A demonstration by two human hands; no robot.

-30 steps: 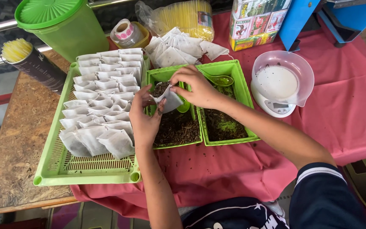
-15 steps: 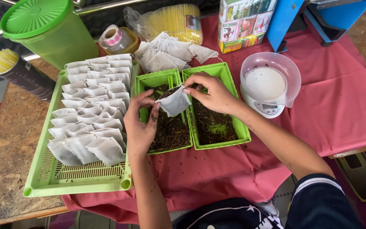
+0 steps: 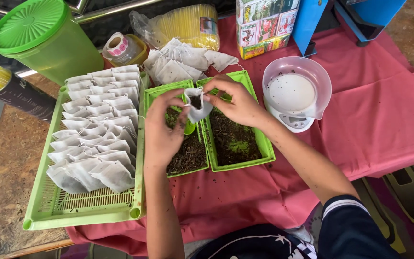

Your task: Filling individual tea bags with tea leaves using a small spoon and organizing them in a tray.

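Head view is showing a small white filter bag (image 3: 197, 106) being pinched open at its rim by the left hand (image 3: 165, 128) and right hand (image 3: 233, 100), dark tea inside. Below both hands are sitting two green tubs (image 3: 259, 144) of loose tea; left of them, a green tray (image 3: 82, 211) of filled bags.

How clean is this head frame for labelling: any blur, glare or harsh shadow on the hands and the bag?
Head view: even, soft daylight; left hand, right hand and small white bag look sharp; only faint shadows on the red cloth; mild sheen on the green lid; edges bend slightly from the wide lens.
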